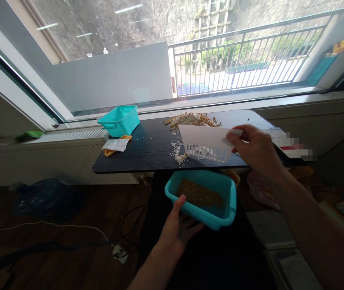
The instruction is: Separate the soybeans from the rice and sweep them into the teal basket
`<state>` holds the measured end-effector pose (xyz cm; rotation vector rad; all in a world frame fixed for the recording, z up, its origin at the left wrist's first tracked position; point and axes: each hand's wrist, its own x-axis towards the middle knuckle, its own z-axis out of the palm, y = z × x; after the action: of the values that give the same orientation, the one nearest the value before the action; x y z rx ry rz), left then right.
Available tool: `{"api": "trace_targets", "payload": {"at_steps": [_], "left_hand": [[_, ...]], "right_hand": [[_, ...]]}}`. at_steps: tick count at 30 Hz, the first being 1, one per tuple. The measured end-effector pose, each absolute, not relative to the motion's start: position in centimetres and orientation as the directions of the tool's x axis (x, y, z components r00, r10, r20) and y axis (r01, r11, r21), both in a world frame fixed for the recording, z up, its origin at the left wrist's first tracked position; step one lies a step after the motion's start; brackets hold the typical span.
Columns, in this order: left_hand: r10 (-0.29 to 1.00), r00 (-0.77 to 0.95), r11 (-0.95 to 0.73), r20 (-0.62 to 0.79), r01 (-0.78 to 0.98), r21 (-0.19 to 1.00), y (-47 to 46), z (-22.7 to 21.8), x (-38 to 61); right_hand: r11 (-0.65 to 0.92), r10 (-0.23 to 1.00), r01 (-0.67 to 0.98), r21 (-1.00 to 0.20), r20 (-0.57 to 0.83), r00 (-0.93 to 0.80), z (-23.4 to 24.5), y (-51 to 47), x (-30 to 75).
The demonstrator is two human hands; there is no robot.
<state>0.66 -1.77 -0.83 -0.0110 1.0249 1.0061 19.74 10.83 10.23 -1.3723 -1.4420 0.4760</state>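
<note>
The dark counter (147, 149) is bearing a mixed pile (186, 119), and the step in hand seems to be working this with a slotted card while a basket is waiting just beside the near edge. The left hand (179, 229) is grasping that held turquoise basket (208, 219) at seven o'clock, thumb over its rim. The right hand (250, 145) is pinching the white slotted card (205, 137) at the card's three o'clock end; the card is hovering or resting at the basket's twelve o'clock, contact being impossible to tell. By judgement, the next move is calling for a steady basket and a level card.

Counting downward in size: one counter is showing; two baskets, the second turquoise basket (123, 123) standing at ten o'clock from the first; one card; one pile; one folded white pad (115, 144) lying over one yellow cloth (110, 152) at the second basket's six o'clock. The golden beans (200, 195) inside the held basket and the loose white grains (178, 151) are defying any count.
</note>
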Motion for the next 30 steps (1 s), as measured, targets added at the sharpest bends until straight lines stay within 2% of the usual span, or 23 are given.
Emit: {"api": "trace_targets", "payload": {"at_steps": [8, 18, 23, 30], "left_hand": [[0.695, 0.137, 0.577, -0.706, -0.692, 0.433, -1.8, -1.0, 0.5], [0.695, 0.133, 0.570, -0.707, -0.702, 0.428, -1.9, -1.0, 0.5], [0.685, 0.126, 0.574, -0.717, -0.700, 0.425, -1.8, -1.1, 0.6], [0.693, 0.125, 0.567, -0.710, -0.703, 0.429, -1.8, -1.0, 0.6]], "right_hand": [[0.252, 0.910, 0.483, -0.839, 0.376, 0.177, 11.0, 9.6, 20.2], [0.302, 0.900, 0.479, -0.825, 0.411, 0.141, 10.3, 10.3, 19.9], [0.314, 0.882, 0.469, -0.825, 0.436, 0.178, 10.1, 9.7, 20.5], [0.247, 0.911, 0.473, -0.846, 0.370, 0.185, 9.9, 9.2, 19.9]]}}
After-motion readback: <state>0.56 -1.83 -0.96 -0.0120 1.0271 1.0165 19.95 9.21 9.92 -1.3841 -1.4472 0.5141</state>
